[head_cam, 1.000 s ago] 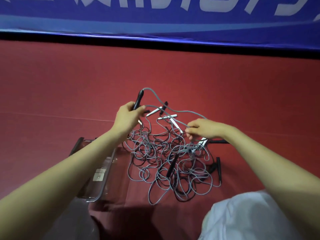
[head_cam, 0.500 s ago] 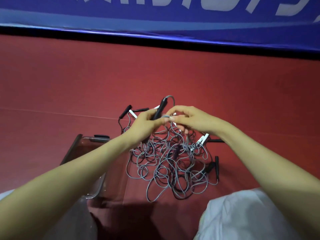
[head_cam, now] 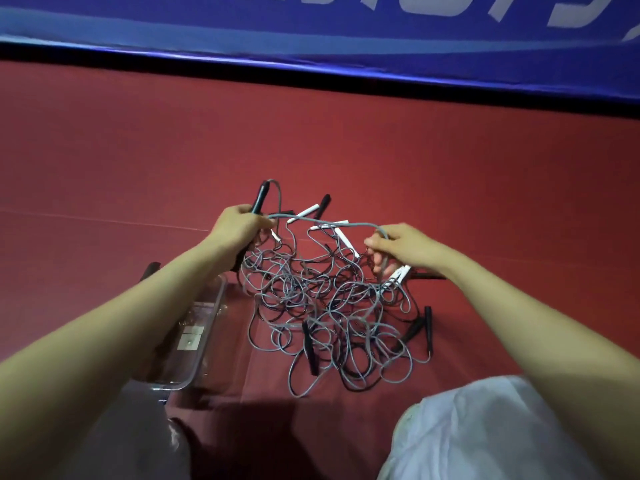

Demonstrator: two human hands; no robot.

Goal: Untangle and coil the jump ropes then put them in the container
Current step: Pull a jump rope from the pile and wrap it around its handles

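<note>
A tangle of grey and black jump ropes [head_cam: 325, 306] lies on the red floor, with several black and white handles sticking out of it. My left hand [head_cam: 239, 226] grips a black handle [head_cam: 259, 200] that points up and away. From that handle a grey cord [head_cam: 322, 221] runs rightwards to my right hand [head_cam: 398, 245], which pinches it above the heap. A clear plastic container [head_cam: 204, 327] sits to the left of the tangle, partly hidden under my left forearm.
A blue banner [head_cam: 311, 36] with white lettering runs along the far edge of the red floor. White cloth [head_cam: 485, 434] lies at the bottom right and grey cloth at the bottom left. A black handle [head_cam: 428, 327] lies at the heap's right edge.
My hands were close together over the heap half a second ago. They have now drawn apart, the left going left and the right going right, stretching the grey cord between them.
</note>
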